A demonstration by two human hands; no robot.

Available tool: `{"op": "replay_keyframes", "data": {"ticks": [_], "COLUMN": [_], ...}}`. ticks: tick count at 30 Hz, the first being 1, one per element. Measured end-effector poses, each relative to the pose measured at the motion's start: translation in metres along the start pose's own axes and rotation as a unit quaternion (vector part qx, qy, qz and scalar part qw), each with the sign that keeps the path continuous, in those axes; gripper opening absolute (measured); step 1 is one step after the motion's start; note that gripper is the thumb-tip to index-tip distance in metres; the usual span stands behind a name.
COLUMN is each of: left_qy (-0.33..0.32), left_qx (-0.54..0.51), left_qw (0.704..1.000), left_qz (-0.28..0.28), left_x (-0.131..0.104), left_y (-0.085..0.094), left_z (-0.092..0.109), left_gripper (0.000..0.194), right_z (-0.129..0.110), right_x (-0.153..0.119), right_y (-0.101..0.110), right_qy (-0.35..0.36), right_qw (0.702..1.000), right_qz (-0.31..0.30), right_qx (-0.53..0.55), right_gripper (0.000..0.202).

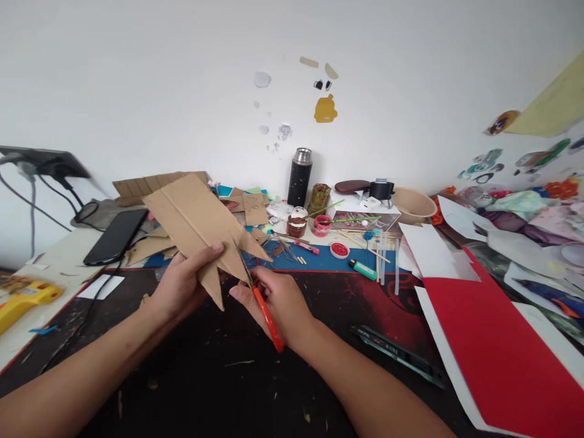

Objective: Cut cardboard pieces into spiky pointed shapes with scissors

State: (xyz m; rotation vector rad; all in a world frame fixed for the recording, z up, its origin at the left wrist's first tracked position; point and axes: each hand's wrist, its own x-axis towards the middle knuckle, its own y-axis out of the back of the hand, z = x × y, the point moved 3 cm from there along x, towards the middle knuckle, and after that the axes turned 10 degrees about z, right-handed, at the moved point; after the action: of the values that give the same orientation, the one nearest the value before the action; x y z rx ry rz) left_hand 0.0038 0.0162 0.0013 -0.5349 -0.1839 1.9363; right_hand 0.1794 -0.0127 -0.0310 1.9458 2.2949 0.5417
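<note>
A brown cardboard piece with pointed, zigzag cuts along its lower right edge is raised above the dark mat. My left hand grips it from the left, thumb on its face and fingers behind. My right hand is closed on orange-handled scissors. The scissor blades point up and left, at the cardboard's edge between two of the points. Part of the fingers of both hands is hidden behind the cardboard and the handles.
Behind stand a black thermos, paint jars and cardboard scraps. A phone and yellow glue gun lie left. Rightward are a cutter, a green lighter and red paper.
</note>
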Motion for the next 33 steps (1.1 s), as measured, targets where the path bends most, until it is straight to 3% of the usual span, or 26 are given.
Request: {"op": "replay_keyframes", "data": {"ticks": [14, 19, 24, 29, 33], "left_qy": [-0.061, -0.024, -0.051, -0.022, -0.101], "left_qx": [0.021, 0.017, 0.015, 0.011, 0.052], "left_qw": [0.998, 0.999, 0.998, 0.999, 0.993], "left_qz": [0.016, 0.030, 0.038, 0.036, 0.033], "left_x": [0.000, 0.000, -0.001, 0.003, 0.003], "left_y": [0.003, 0.002, -0.002, 0.001, 0.008], "left_z": [0.006, 0.008, 0.011, 0.010, 0.012], "left_gripper": [0.043, 0.039, 0.047, 0.048, 0.050], "right_z": [-0.005, -0.005, -0.003, -0.002, -0.003], "right_x": [0.002, 0.003, 0.003, 0.004, 0.006], "right_y": [0.002, 0.002, 0.000, -0.002, -0.001], "right_qy": [0.025, 0.029, 0.023, 0.007, 0.037], "right_qw": [0.999, 0.999, 0.999, 1.000, 0.999], "right_qz": [0.018, 0.027, 0.026, 0.023, 0.032], "right_qx": [-0.038, -0.013, -0.012, -0.010, -0.022], "right_gripper": [0.047, 0.044, 0.044, 0.042, 0.040]}}
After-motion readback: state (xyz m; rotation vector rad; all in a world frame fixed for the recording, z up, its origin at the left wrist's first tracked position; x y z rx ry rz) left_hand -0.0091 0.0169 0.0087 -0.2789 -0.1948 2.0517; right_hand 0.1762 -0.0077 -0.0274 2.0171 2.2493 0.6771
